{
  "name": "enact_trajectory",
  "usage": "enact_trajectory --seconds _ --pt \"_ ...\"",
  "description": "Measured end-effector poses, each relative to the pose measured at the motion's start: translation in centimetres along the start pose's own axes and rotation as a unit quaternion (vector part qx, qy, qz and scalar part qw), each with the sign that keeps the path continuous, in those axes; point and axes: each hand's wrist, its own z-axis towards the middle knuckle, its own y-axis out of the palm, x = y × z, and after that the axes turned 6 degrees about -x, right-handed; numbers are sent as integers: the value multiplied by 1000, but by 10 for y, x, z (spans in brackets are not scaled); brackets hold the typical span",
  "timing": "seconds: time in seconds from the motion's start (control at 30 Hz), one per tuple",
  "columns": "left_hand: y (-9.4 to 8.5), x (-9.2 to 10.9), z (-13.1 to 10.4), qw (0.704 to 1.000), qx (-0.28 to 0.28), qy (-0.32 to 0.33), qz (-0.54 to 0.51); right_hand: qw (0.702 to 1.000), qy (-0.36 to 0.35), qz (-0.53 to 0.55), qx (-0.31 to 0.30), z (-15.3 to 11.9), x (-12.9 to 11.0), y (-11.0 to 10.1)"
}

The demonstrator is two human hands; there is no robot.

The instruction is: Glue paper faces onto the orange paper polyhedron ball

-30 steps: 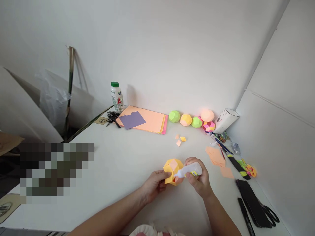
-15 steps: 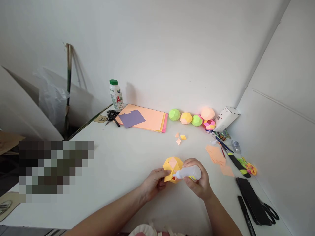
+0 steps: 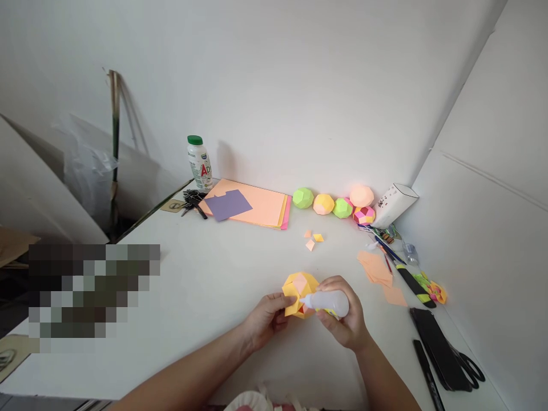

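My left hand (image 3: 270,317) pinches a folded paper ball (image 3: 299,282) by a flap on its near left side, thumb on top. The ball is yellow with peach facets, and a gap shows in its lower face. In my right hand (image 3: 346,319) is a white glue bottle (image 3: 329,302), lying almost level. Its nozzle points left and reaches the flap by my left thumb; whether glue is coming out is too small to tell. Beyond the ball lie small peach and yellow paper pieces (image 3: 310,245).
Finished-looking paper balls (image 3: 324,204) line the wall beside a white box (image 3: 396,204). Stacked coloured sheets (image 3: 257,200), keys (image 3: 194,202) and a green-capped bottle (image 3: 200,164) stand back left. Along the right lie peach squares (image 3: 375,268), a cutter (image 3: 416,286), a black phone-like slab (image 3: 440,348) and scissors (image 3: 471,368).
The glue bottle's nozzle has shifted slightly left and up along the flap. Both hands keep their grip, and the view has moved a little.
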Motion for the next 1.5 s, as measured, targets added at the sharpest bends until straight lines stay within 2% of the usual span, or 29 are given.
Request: enact_trajectory --seconds 0.17,0.3,0.43,0.57,0.73,1.17,1.5 --pt "1 0 0 1000 -1 -2 2 999 18 11 -30 1 -1 -2" --pt "2 1 -1 1000 -2 -3 6 1000 25 7 -13 -1 0 -2" --pt "2 2 -1 1000 2 -1 5 999 14 17 -40 -3 2 -2" --pt "2 3 -1 1000 1 -1 2 1000 9 3 -25 -3 1 -3" --pt "1 2 0 1000 5 -2 -1 999 14 5 -50 -2 1 -4" --pt "1 2 0 1000 -4 -3 7 1000 26 -1 -16 -3 3 -3" --pt "0 1 0 1000 -3 0 8 1000 21 -1 -12 2 -3 -2"
